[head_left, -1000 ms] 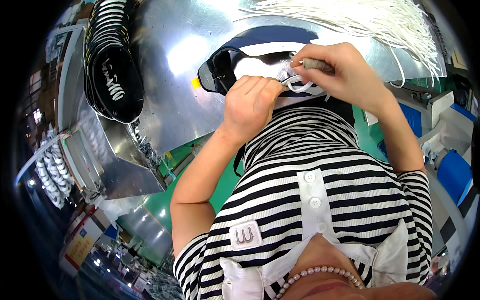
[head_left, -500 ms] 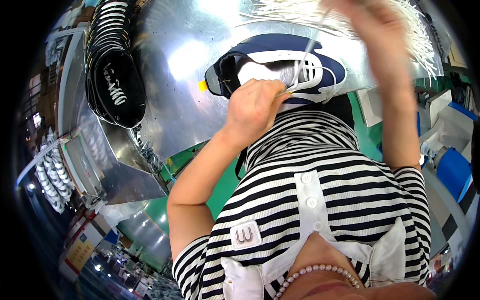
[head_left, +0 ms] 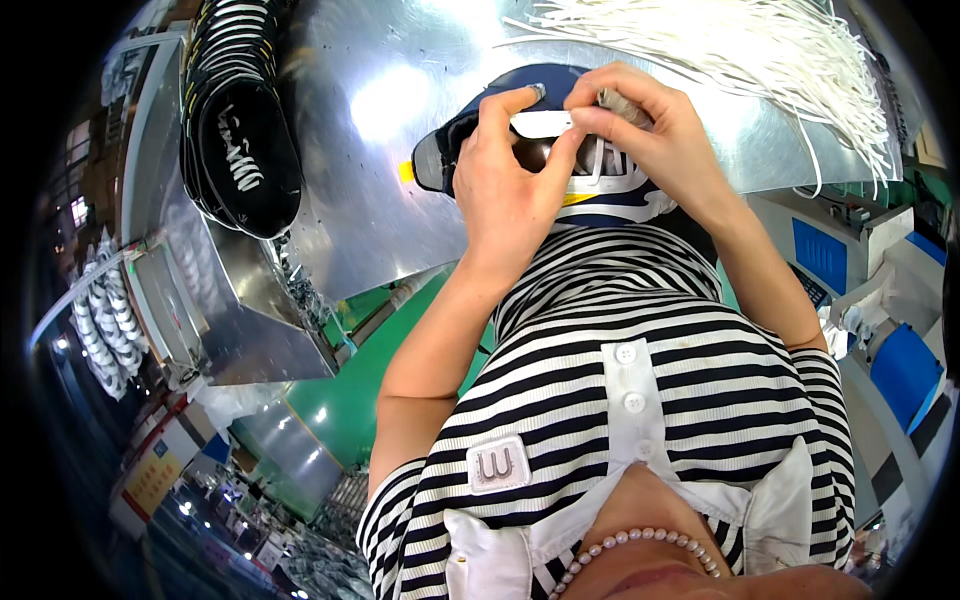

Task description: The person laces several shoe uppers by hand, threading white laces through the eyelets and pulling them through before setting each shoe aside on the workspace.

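A navy sneaker with white trim (head_left: 540, 75) lies sideways on the metal table, toe to the right, partly covered by my hands. My left hand (head_left: 510, 185) reaches over its opening, index finger outside the far side and thumb inside, gripping the white eyelet strip (head_left: 540, 124). At that strip, my right hand (head_left: 660, 130) pinches thumb and forefinger together, close to the left thumb. A white shoelace (head_left: 598, 165) crosses the opening below; the bit between the right fingertips is mostly hidden. A beige wrap (head_left: 622, 106) shows on a right-hand finger.
Loose white laces (head_left: 720, 50) lie heaped at the table's far right, some hanging over its edge. A stack of black shoe pieces (head_left: 243, 160) runs along the left. The metal table (head_left: 370, 220) ends just before my body. Blue and grey equipment (head_left: 820, 250) stands at right.
My right hand has come down from its blurred, raised position over the lace heap to the shoe. My left hand has shifted from the near eyelet edge to the far one.
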### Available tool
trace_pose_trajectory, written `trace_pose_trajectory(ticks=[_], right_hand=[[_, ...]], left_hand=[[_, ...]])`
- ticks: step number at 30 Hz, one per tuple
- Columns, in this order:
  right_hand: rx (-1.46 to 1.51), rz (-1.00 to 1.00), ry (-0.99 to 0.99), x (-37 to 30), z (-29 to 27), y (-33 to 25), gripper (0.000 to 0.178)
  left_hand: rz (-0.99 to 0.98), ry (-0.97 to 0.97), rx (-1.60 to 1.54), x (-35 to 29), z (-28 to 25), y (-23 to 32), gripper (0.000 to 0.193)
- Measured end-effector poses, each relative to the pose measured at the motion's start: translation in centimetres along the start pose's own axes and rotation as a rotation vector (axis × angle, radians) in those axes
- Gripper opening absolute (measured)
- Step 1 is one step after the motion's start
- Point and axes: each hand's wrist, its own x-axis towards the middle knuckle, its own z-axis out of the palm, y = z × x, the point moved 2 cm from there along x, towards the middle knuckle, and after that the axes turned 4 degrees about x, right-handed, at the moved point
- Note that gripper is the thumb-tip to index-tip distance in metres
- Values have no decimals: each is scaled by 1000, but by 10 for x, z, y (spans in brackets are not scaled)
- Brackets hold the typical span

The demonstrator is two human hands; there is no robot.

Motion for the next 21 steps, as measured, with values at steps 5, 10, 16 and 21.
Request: trace_pose_trajectory(ticks=[5, 10, 16, 21], right_hand=[[-206, 41, -41, -26, -14, -13, 17], [-368, -61, -14, -31, -10, -14, 11], [-735, -167, -29, -23, 2, -7, 18], [-939, -399, -59, -7, 30, -10, 28]], left_hand=[[-87, 119, -150, -4, 6, -7, 41], [-57, 141, -148, -6, 6, -6, 41], [89, 118, 2, -11, 6, 1, 38], [254, 111, 139, -10, 7, 2, 35]])
